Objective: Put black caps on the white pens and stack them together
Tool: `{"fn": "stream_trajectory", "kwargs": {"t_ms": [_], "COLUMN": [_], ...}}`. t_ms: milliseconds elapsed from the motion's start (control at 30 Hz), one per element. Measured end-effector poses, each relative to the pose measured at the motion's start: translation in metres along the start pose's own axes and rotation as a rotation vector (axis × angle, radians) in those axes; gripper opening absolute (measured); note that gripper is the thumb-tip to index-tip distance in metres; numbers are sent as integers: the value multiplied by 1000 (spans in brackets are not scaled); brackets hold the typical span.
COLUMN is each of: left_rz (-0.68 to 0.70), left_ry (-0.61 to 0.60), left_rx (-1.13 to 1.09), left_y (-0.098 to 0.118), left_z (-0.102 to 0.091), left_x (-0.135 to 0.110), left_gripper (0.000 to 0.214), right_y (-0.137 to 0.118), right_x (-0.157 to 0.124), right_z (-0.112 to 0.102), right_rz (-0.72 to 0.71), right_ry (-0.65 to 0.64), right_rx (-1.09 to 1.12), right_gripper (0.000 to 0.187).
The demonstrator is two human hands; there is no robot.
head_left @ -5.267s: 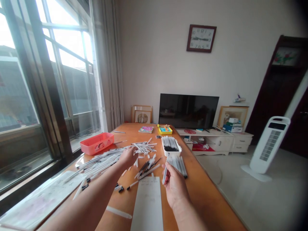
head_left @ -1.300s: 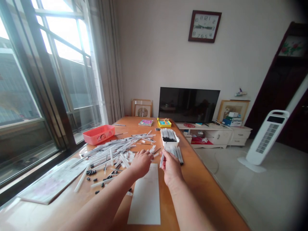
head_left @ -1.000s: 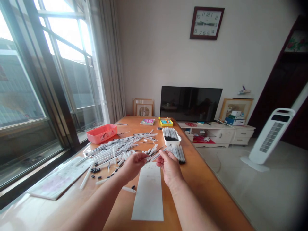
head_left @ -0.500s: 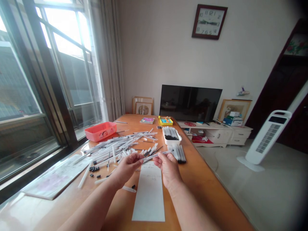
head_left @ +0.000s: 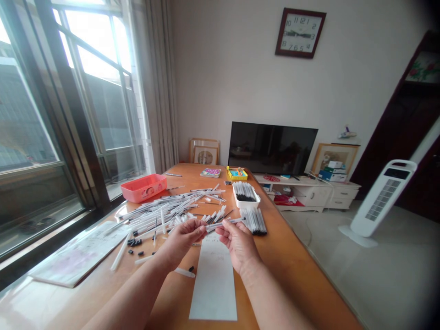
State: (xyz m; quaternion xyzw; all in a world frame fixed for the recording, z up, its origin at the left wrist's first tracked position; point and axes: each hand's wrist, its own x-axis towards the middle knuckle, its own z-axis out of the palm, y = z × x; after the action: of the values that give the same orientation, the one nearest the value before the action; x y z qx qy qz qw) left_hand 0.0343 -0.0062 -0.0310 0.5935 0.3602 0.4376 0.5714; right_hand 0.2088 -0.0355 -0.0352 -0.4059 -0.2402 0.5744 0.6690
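Observation:
A clear-barrelled pen (head_left: 217,226) with a dark tip at its right end is held level between my two hands, above a strip of white paper (head_left: 213,279). My left hand (head_left: 188,236) is closed in a pinch at the pen's left end. Thumb and fingers of my right hand (head_left: 239,240) pinch the pen farther right. Just beyond lie loose white caps and pen parts (head_left: 213,215), and a big pile of pen barrels (head_left: 172,208) spreads to the left. A row of pens with black ends (head_left: 253,222) lies right of my right hand.
Behind that row stands a white box (head_left: 248,204) filled with pens. A pink basket (head_left: 144,189) sits at the far left, near a booklet (head_left: 211,172) and a yellow box (head_left: 237,174). Small black plugs (head_left: 134,242) and a large notebook (head_left: 80,254) lie at left.
The pen has tilted down slightly at its right end and now lies flatter. My right fingers have shifted a little along it, and my left hand stays at its left end.

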Motion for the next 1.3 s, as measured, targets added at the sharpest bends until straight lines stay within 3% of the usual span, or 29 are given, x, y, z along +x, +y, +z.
{"fn": "stream_trajectory", "kwargs": {"t_ms": [733,1067,1300], "left_rz": [109,106,6], "left_ry": [139,40,137], "left_rx": [88,107,98], "left_y": [1,2,7], "left_z": [12,1,-10], "left_x": [-3,0,1], "left_gripper": [31,29,32], "right_y": [5,9,1], "right_x": [-5,1,5], "right_z": [5,1,-7], "right_rz": [-27,34,9], "right_ry": [-57,-96,-83], "right_rx": [114,86,-93], "right_gripper": [31,32,30]}}
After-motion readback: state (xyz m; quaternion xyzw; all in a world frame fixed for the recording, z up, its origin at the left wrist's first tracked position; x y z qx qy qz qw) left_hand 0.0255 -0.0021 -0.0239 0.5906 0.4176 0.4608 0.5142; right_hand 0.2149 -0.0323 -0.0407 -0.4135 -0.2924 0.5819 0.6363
